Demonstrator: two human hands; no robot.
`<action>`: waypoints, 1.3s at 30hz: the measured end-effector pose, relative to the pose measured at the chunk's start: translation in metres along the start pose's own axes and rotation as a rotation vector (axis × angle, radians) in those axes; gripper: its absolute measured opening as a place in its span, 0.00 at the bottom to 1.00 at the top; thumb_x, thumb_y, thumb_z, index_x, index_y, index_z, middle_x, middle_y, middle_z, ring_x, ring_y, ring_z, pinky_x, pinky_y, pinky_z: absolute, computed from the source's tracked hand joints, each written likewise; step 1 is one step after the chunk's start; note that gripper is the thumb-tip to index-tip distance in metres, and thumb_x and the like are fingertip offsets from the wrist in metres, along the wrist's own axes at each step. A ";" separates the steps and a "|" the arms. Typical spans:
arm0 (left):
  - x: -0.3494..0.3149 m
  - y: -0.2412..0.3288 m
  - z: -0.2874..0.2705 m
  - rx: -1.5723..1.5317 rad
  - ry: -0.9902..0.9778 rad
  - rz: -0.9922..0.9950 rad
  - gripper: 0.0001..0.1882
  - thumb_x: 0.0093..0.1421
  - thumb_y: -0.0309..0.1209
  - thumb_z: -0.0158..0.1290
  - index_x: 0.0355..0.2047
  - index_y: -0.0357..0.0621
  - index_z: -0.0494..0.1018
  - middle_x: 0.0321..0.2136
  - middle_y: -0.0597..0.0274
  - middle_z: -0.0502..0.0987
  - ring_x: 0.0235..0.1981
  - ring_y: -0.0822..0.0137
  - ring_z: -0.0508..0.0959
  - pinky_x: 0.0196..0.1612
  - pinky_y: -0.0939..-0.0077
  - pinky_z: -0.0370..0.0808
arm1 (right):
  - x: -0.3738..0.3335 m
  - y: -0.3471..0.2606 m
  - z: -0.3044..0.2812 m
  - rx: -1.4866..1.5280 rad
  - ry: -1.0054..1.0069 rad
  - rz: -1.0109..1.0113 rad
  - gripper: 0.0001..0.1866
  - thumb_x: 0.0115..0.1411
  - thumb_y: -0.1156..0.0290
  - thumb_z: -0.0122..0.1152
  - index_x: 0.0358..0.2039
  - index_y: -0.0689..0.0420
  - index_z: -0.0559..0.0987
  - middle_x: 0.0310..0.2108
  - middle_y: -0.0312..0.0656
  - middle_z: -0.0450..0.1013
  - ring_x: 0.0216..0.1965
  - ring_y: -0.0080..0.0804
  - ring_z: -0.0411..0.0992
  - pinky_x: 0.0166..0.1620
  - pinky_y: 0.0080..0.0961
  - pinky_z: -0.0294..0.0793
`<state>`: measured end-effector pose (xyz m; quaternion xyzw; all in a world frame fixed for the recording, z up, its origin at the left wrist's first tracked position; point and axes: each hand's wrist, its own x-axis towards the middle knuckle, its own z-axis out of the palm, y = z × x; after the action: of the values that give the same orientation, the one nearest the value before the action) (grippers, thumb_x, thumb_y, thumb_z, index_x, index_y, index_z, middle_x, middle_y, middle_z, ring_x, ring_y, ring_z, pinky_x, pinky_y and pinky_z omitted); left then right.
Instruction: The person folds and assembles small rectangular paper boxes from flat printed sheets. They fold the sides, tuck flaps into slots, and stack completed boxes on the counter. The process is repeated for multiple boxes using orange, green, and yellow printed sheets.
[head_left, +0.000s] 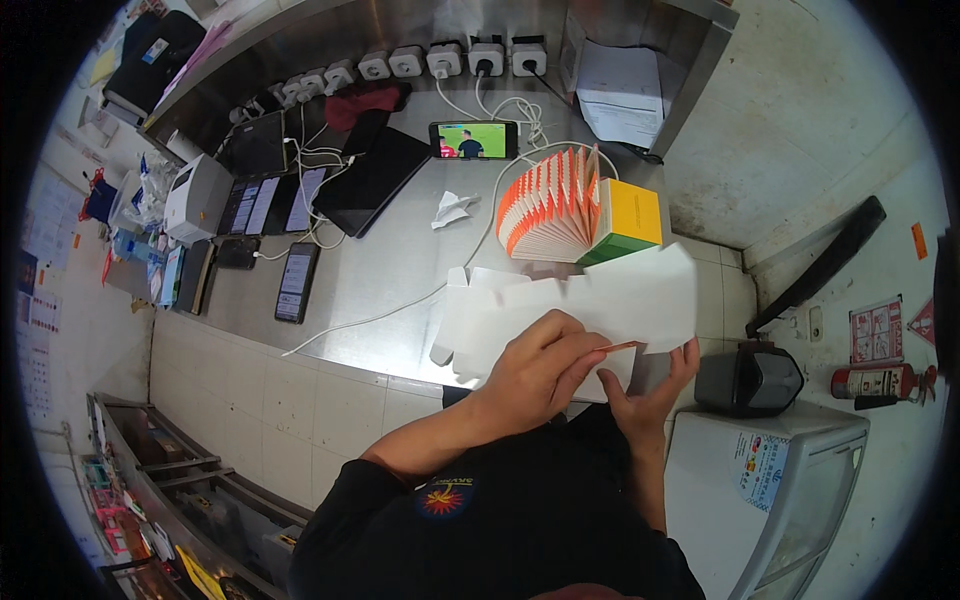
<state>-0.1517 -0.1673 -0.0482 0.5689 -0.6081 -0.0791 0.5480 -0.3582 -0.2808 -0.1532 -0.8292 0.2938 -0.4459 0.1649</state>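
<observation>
A partly folded cardboard box (640, 290), white on the side facing me, lies over the front edge of the steel counter (385, 290). My left hand (543, 368) is closed on it, thumb and fingers pinching a flap with a thin orange edge. Around the box's right-hand part, my right hand (650, 393) grips with its thumb on the near side and fingers at the far edge. Just beyond stands a fanned row of orange-and-white folded cartons (548, 205), with a yellow and green carton (628, 215) at its right end.
A phone playing a football match (474, 140) leans at the back beneath a row of plugs (405, 62). Crumpled paper (455, 209), a white cable (375, 322), another phone (296, 283) and a black tablet (375, 180) lie leftward. A white freezer (740, 490) stands at my right.
</observation>
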 end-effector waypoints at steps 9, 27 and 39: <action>-0.009 0.029 0.014 -0.458 0.037 -0.144 0.14 0.74 0.24 0.62 0.56 0.33 0.73 0.46 0.50 0.85 0.49 0.62 0.89 0.52 0.70 0.85 | 0.036 -0.041 -0.010 0.148 0.125 -0.375 0.22 0.69 0.62 0.77 0.56 0.51 0.75 0.58 0.51 0.81 0.56 0.62 0.83 0.56 0.50 0.91; -0.011 0.028 0.027 -0.378 0.039 -0.146 0.22 0.72 0.27 0.65 0.62 0.31 0.73 0.50 0.47 0.86 0.49 0.57 0.90 0.53 0.69 0.84 | 0.032 -0.045 -0.023 0.139 0.124 -0.368 0.27 0.59 0.73 0.85 0.54 0.52 0.77 0.55 0.48 0.78 0.57 0.55 0.80 0.56 0.46 0.88; 0.004 0.024 0.021 -0.380 0.025 0.094 0.31 0.63 0.32 0.76 0.61 0.33 0.75 0.54 0.45 0.80 0.49 0.55 0.85 0.53 0.66 0.83 | 0.023 -0.046 -0.027 0.331 0.153 -0.198 0.15 0.78 0.61 0.66 0.53 0.57 0.74 0.47 0.52 0.82 0.52 0.57 0.83 0.52 0.47 0.87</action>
<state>-0.1810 -0.1739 -0.0368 0.4273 -0.6012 -0.1599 0.6560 -0.3547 -0.2601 -0.0989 -0.7792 0.1452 -0.5640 0.2316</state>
